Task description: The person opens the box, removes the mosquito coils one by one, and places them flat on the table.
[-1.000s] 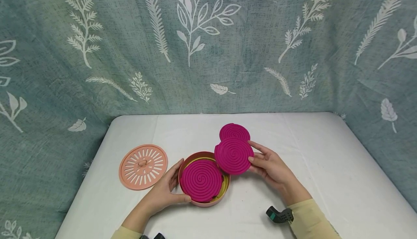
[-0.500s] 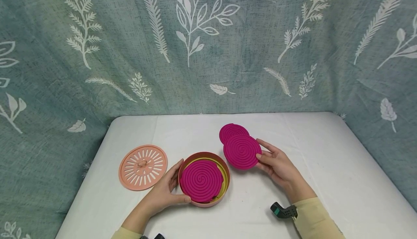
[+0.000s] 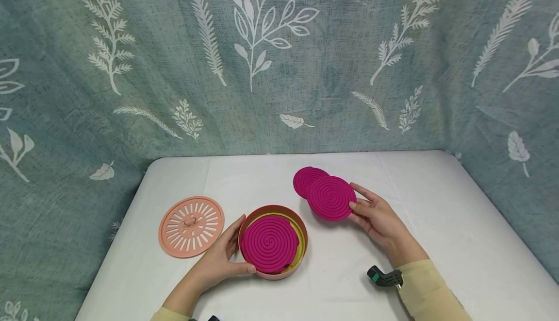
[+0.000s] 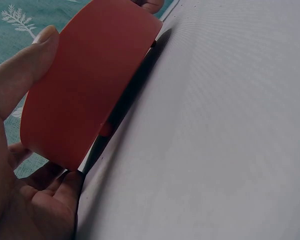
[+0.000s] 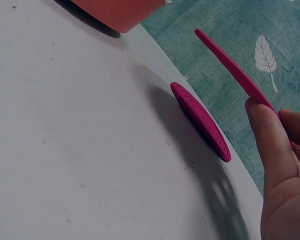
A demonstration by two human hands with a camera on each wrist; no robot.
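My right hand [image 3: 380, 221] pinches a magenta mosquito coil [image 3: 332, 198] by its right edge. In the right wrist view this coil [image 5: 230, 65] is seen nearly edge-on, raised off the table, with the thumb on one face. Another magenta coil [image 3: 305, 180] lies flat on the table behind it, partly hidden in the head view. Around the left side of a round coral-coloured tin [image 3: 262, 210], my left hand [image 3: 220, 260] keeps its grip, thumb at the near rim. Inside the tin a magenta coil [image 3: 269, 243] sits over a yellow interior.
A coral slotted lid [image 3: 190, 226] with a small ring in its middle lies left of the tin. The white table [image 3: 340, 282] ends at a green leaf-patterned curtain [image 3: 244, 131] behind and at both sides.
My right hand has carried the held coil away from the tin, to the right and slightly farther back. The left hand and tin stay where they were.
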